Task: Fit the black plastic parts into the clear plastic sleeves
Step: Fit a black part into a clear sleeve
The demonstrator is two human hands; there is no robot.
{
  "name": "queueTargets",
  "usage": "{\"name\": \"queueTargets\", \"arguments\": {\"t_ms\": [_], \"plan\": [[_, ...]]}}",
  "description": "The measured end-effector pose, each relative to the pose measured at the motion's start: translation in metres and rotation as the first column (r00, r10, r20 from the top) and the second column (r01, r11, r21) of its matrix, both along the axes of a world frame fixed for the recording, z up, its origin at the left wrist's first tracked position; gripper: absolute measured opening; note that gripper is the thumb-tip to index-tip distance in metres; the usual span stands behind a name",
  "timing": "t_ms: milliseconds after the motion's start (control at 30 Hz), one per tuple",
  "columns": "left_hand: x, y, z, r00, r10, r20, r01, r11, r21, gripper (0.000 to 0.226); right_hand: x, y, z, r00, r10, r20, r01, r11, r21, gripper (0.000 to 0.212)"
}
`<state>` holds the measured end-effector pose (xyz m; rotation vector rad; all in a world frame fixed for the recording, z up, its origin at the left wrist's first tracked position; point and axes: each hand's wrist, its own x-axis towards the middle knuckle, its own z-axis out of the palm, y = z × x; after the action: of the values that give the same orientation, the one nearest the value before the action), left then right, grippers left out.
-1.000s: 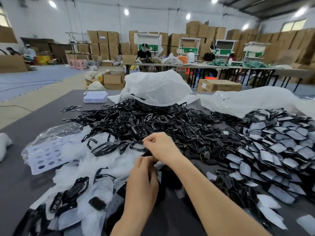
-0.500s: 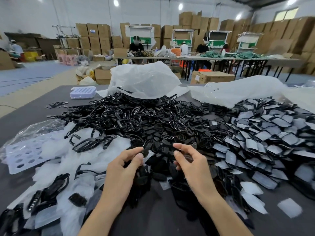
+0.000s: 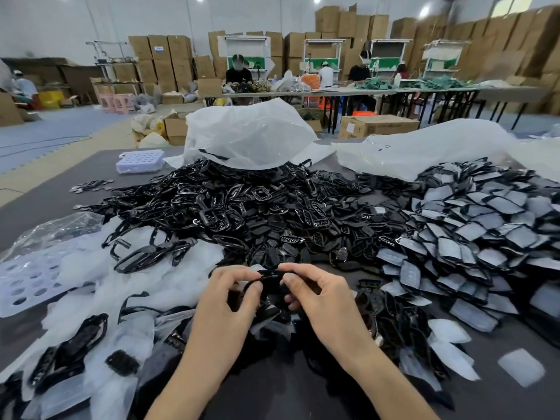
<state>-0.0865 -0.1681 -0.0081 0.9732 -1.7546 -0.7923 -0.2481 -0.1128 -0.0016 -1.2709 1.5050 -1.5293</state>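
A small black plastic part (image 3: 270,278) is pinched between both hands just above the table. My left hand (image 3: 225,301) grips its left end with thumb and fingers; my right hand (image 3: 321,298) grips its right end. Whether a clear sleeve is around it I cannot tell. Behind the hands lies a big heap of loose black parts (image 3: 230,207). To the right spreads a pile of sleeved parts (image 3: 472,234). Loose clear sleeves (image 3: 448,331) lie at the lower right.
White plastic wrapping (image 3: 100,298) with larger black frames covers the left side, beside a perforated white tray (image 3: 27,277). Two big clear bags (image 3: 248,137) sit at the far edge of the grey table (image 3: 45,195). People work at tables far behind.
My hands were apart over the pile; they have come together and now hold one black part between them. The view has tilted slightly.
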Motion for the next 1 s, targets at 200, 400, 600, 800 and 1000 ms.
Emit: {"name": "queueTargets", "arguments": {"t_ms": [200,400,600,800,1000], "plan": [[-0.005,0.009,-0.009,0.996,0.045,0.082,-0.040,0.997,-0.063,0.025,-0.005,-0.003,-0.005,0.986,-0.123,0.112,0.126,0.992,-0.019,0.018],[-0.004,0.006,-0.001,0.995,0.020,-0.100,-0.013,0.998,0.065,0.025,-0.002,-0.004,-0.008,0.992,-0.098,0.073,0.097,0.995,0.017,0.022],[-0.002,0.004,0.005,0.979,0.022,-0.201,0.012,0.986,0.168,0.016,0.004,0.000,-0.002,1.000,0.014,-0.009,-0.014,1.000,0.026,0.025],[0.001,0.002,0.004,0.969,-0.025,-0.245,0.080,0.972,0.220,0.012,0.008,0.005,0.004,0.995,0.083,0.059,-0.083,0.997,-0.007,0.026],[0.004,0.002,0.007,0.980,-0.127,-0.150,0.158,0.963,0.217,0.031,0.009,0.008,0.007,0.993,0.106,0.057,-0.105,0.994,-0.015,0.022]]}}
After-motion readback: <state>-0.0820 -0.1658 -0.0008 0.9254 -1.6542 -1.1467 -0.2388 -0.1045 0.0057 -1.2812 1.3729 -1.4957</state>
